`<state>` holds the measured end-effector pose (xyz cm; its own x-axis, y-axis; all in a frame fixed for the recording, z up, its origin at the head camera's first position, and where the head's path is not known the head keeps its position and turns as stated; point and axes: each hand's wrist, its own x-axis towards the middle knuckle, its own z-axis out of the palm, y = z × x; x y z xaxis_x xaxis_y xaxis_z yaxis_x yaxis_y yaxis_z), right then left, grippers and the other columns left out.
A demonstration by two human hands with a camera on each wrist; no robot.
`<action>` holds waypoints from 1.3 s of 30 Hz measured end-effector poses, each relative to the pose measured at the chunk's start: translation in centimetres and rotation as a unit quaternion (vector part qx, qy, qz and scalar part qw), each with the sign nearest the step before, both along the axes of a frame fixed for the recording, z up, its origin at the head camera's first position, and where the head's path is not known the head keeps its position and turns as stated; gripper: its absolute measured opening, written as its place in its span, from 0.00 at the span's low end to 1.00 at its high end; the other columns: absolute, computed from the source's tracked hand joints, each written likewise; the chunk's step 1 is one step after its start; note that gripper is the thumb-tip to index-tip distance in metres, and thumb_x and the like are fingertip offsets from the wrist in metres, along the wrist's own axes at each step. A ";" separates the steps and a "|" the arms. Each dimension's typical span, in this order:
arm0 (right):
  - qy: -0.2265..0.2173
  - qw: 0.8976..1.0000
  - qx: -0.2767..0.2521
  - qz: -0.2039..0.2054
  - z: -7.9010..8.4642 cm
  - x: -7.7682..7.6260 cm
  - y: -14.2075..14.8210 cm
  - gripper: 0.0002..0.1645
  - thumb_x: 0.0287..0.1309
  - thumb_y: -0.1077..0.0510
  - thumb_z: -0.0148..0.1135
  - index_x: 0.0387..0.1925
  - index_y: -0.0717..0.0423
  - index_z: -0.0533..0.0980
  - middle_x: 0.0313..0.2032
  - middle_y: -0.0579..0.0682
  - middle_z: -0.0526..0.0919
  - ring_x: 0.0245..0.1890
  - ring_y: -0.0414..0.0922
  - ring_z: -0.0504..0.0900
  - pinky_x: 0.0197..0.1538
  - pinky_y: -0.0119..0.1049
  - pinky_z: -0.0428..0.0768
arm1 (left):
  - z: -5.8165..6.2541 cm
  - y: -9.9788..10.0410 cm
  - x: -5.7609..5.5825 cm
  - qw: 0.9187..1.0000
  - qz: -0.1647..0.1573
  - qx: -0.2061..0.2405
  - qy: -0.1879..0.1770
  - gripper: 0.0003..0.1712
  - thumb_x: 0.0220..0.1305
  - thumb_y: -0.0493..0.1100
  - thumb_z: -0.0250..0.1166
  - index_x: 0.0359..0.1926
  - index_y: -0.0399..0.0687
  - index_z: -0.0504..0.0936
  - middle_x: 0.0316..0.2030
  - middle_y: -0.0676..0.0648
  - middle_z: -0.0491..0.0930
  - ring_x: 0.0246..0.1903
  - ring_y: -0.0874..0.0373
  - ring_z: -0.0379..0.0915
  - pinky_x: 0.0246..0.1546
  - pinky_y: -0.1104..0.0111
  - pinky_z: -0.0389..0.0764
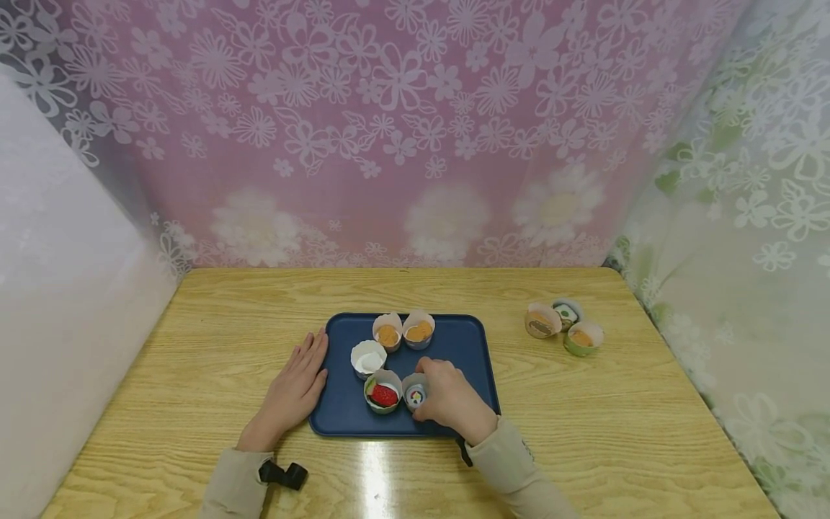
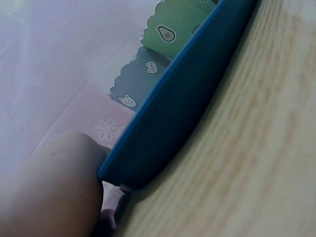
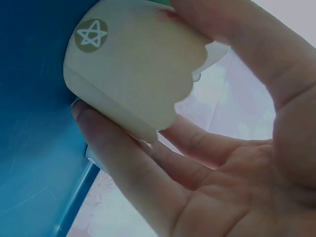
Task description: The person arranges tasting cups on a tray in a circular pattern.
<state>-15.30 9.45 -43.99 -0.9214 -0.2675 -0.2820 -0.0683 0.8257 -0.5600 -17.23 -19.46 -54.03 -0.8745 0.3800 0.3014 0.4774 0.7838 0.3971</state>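
Note:
On the navy-blue tray [image 1: 460,349] my right hand [image 1: 457,396] grips a paper baking cup [image 1: 415,395] by its sides, thumb and fingers around it. The cup holds a small piece with a colourful centre; in the right wrist view its cream wall [image 3: 138,74] shows a white star, and its base is at the tray. Just left of it stands a cup with a red strawberry-like piece and green slice [image 1: 381,395]. Farther back is a cup with white contents [image 1: 368,360]. My left hand [image 1: 295,382] lies with fingers extended along the tray's left edge.
At the tray's back stand two cups with orange-brown contents [image 1: 387,335]. Three more cups [image 1: 543,322] cluster on the wooden table [image 1: 622,404] to the right. Flowered curtains [image 1: 402,144] enclose the table's back and sides.

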 end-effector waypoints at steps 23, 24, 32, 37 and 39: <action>-0.003 1.000 -0.006 0.008 -0.4 0.4 -0.6 0.35 0.37 0.61 0.84 0.50 0.59 0.76 0.43 0.54 0.80 0.42 0.52 0.76 0.45 0.50 0.81 | 0.0 0.0 0.0 1.000 -0.002 0.004 -0.004 0.34 0.76 0.40 0.51 0.76 0.33 0.52 0.76 0.37 0.49 0.75 0.39 0.43 0.73 0.47 0.47; -0.002 1.000 -0.005 0.009 -0.4 0.4 -0.6 0.36 0.36 0.62 0.84 0.50 0.59 0.76 0.43 0.54 0.80 0.42 0.52 0.76 0.45 0.50 0.81 | 0.0 0.0 0.0 1.000 -0.002 0.004 -0.005 0.34 0.76 0.40 0.51 0.76 0.33 0.51 0.76 0.37 0.49 0.75 0.39 0.43 0.73 0.47 0.47; -0.001 1.000 0.008 0.015 -0.4 0.4 -0.7 0.37 0.35 0.61 0.84 0.51 0.59 0.76 0.44 0.54 0.80 0.42 0.53 0.76 0.46 0.51 0.80 | 0.0 -0.1 0.0 1.000 -0.002 0.003 -0.005 0.34 0.76 0.40 0.51 0.76 0.33 0.52 0.76 0.37 0.49 0.75 0.39 0.43 0.74 0.48 0.46; -0.007 1.000 0.001 0.023 0.0 0.4 -0.5 0.41 0.34 0.57 0.86 0.54 0.59 0.75 0.47 0.55 0.80 0.46 0.54 0.76 0.48 0.53 0.79 | 0.0 -0.1 0.0 1.000 -0.003 0.003 -0.003 0.34 0.76 0.40 0.51 0.76 0.33 0.52 0.76 0.36 0.49 0.75 0.39 0.43 0.73 0.47 0.47; -0.008 1.000 -0.009 0.028 0.2 0.4 -0.1 0.44 0.35 0.54 0.86 0.56 0.59 0.74 0.50 0.55 0.79 0.50 0.56 0.75 0.51 0.54 0.78 | 0.0 -0.1 0.0 1.000 -0.004 0.005 0.001 0.34 0.76 0.40 0.50 0.76 0.32 0.52 0.76 0.36 0.50 0.74 0.38 0.44 0.73 0.47 0.47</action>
